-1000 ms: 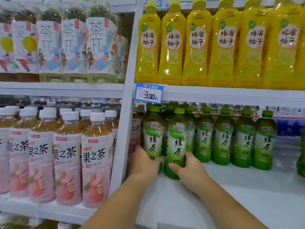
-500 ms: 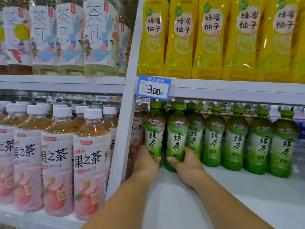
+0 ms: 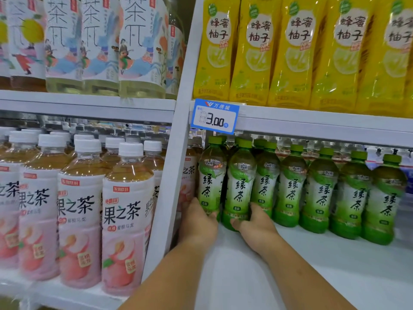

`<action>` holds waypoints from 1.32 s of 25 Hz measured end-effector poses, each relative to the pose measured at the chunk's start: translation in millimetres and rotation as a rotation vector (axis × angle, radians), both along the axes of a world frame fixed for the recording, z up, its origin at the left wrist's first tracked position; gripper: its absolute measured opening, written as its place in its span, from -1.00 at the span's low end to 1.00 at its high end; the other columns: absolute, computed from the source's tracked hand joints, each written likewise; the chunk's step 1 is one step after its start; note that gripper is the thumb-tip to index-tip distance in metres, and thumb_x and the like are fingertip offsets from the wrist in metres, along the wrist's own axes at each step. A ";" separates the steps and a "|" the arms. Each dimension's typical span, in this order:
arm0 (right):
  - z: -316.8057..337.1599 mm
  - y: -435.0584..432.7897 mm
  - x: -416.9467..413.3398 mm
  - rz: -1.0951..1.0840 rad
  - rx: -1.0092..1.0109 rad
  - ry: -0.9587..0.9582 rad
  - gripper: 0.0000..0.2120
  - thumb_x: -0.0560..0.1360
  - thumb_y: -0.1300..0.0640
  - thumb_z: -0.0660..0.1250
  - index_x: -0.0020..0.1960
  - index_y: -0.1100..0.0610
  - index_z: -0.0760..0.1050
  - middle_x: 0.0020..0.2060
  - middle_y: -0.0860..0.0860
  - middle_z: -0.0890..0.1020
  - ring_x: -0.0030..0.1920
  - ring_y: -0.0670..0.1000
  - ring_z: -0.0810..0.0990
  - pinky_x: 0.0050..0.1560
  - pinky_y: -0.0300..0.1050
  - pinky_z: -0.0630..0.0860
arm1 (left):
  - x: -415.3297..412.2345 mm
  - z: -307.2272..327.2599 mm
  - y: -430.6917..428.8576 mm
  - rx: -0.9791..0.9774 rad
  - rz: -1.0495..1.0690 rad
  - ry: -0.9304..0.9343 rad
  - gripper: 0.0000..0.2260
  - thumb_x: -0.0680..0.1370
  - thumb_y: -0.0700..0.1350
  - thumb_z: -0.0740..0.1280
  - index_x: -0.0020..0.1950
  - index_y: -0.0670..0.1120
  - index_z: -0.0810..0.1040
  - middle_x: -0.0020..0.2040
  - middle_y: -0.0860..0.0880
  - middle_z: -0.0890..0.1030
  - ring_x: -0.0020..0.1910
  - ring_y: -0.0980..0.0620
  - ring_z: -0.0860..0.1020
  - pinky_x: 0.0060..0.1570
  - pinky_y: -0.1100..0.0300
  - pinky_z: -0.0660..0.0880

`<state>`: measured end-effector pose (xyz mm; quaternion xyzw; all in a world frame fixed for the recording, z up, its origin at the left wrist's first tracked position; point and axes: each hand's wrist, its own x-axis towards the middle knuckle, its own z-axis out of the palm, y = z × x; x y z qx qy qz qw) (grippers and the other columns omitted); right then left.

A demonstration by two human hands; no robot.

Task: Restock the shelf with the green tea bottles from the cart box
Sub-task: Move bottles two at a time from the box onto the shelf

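Several green tea bottles (image 3: 321, 193) with green caps stand in a row on the white lower shelf (image 3: 301, 271). My left hand (image 3: 199, 222) grips the base of the leftmost green tea bottle (image 3: 211, 177), right beside the white shelf post. My right hand (image 3: 254, 227) grips the base of the second green tea bottle (image 3: 240, 182), thumb across its front. Both bottles stand upright on the shelf, level with the row. The cart box is out of view.
A white upright post (image 3: 176, 171) divides the shelves. Peach tea bottles (image 3: 125, 213) with white caps fill the left bay. Yellow honey citron bottles (image 3: 290, 52) stand on the shelf above, with a blue price tag (image 3: 214, 116). Bare shelf lies in front of the green row.
Both hands have pushed the two green tea bottles deeper onto the shelf, into line with the row. The camera has moved closer and a little left.
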<state>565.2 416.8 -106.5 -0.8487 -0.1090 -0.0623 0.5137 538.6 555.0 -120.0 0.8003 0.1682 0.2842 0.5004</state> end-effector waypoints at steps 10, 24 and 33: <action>-3.8 0.1 5.2 -0.020 0.018 -0.041 -0.59 0.45 0.14 0.50 0.24 -0.04 0.48 0.04 -0.10 0.60 0.12 -0.01 0.57 0.20 -0.11 0.49 | 5.2 1.6 3.2 -0.048 0.017 0.008 -0.72 0.45 -0.06 0.52 0.12 0.02 0.56 0.07 0.02 0.65 0.03 -0.04 0.62 0.12 0.02 0.56; -5.3 -3.8 7.3 -0.027 0.052 -0.026 -0.44 0.43 0.10 0.54 0.36 0.04 0.42 0.13 -0.09 0.59 0.13 -0.02 0.55 0.17 -0.12 0.45 | 5.9 2.0 0.2 -0.004 0.024 0.003 -0.55 0.29 0.13 0.42 0.14 0.06 0.53 0.07 0.02 0.63 0.01 -0.10 0.64 0.04 -0.06 0.62; -1.7 -10.7 -38.9 -0.082 -0.014 -0.050 -0.45 0.60 -0.17 0.25 0.44 0.16 0.35 0.34 0.09 0.52 0.27 0.10 0.50 0.13 -0.16 0.33 | -30.4 18.6 -9.2 -0.145 -0.050 0.017 -0.76 0.51 0.03 0.37 0.15 -0.01 0.56 0.06 0.01 0.64 0.03 -0.10 0.58 0.01 0.14 0.44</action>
